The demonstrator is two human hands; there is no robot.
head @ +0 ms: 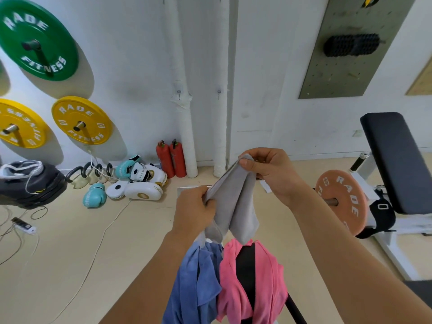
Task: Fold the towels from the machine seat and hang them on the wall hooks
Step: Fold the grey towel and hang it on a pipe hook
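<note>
now both hands, left hand (195, 208), right hand (268, 170), pinching grey towel (233, 202) corners

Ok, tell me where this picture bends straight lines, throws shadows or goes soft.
Head view: wide-angle distortion bows the two white wrapped wall pipes and stretches both forearms at the bottom edge; the round green weight plate and yellow weight plate cast soft shadows to their lower right on the white wall; the grey cloth towel, held by the left hand and right hand, looks slightly soft; no strong glare.
</note>
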